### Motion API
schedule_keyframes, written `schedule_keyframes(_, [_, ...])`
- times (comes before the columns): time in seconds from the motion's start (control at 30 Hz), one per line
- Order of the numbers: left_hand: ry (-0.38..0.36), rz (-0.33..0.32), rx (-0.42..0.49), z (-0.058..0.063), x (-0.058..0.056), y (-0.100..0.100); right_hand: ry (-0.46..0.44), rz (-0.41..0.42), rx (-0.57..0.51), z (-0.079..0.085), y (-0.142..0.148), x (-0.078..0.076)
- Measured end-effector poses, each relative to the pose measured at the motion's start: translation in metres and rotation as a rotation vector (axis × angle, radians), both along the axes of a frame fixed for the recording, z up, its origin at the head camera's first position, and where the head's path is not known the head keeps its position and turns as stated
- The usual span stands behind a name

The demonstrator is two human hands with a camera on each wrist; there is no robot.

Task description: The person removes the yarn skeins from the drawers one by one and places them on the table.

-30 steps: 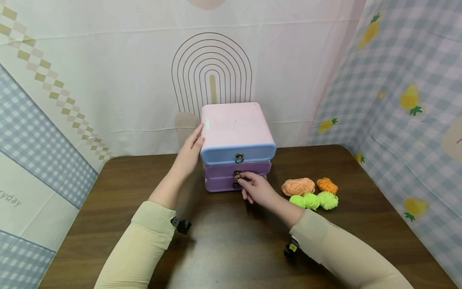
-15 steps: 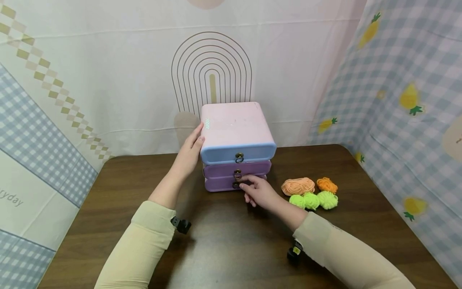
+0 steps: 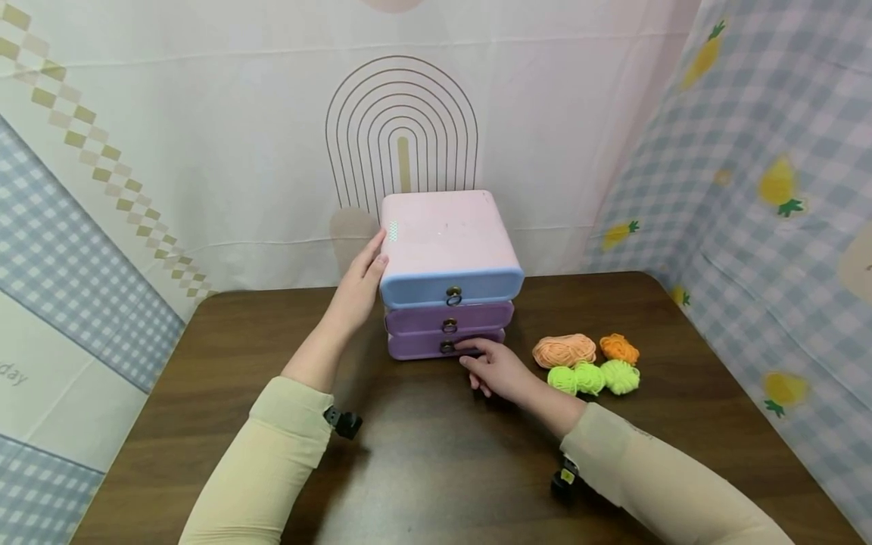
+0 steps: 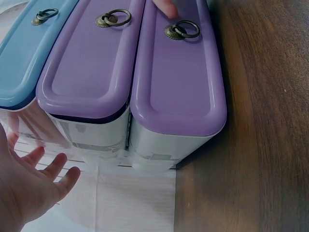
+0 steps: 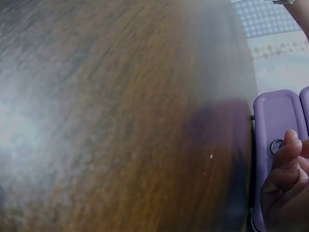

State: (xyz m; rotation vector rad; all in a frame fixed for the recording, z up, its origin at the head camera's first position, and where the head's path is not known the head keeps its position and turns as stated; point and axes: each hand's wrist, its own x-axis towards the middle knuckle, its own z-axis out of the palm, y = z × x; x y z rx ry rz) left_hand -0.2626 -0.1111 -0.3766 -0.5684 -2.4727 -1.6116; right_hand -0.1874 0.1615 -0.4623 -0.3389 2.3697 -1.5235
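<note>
A small drawer unit with a pink top (image 3: 446, 235) stands at the back of the table. Its blue top drawer (image 3: 418, 290), purple middle drawer (image 3: 414, 321) and purple bottom drawer (image 3: 414, 347) each carry a bronze ring pull. My left hand (image 3: 356, 291) rests against the unit's left side, fingers spread in the left wrist view. In front of the bottom drawer is my right hand (image 3: 502, 371), index finger reaching to the edge of its ring pull (image 4: 187, 29). Thumb and fingertips are right beside that ring in the right wrist view; nothing is gripped.
To the right of the unit lie a peach yarn skein (image 3: 564, 350), an orange yarn ball (image 3: 619, 349) and bright green yarn balls (image 3: 587, 378). Patterned cloth (image 3: 272, 151) hangs behind the brown wooden table (image 3: 422, 469) and along its sides.
My right hand has let go of the middle drawer's ring pull and moved down to the bottom drawer's ring. The left hand stays against the unit's side.
</note>
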Motion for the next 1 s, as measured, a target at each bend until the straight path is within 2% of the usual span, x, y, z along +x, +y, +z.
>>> schedule_keyframes(0.43, [-0.01, -0.016, 0.019, -0.001, 0.0, 0.0, -0.039, 0.003, 0.038, -0.007, -0.003, -0.003])
schedule_keyframes(0.77, [-0.011, 0.005, 0.002, -0.001, 0.0, 0.0, -0.122, -0.039, -0.081, -0.008, -0.011, -0.004])
schedule_keyframes(1.0, [-0.007, 0.007, 0.001, 0.0, 0.0, 0.001, -0.198, -0.042, -0.103, -0.007, -0.015, -0.003])
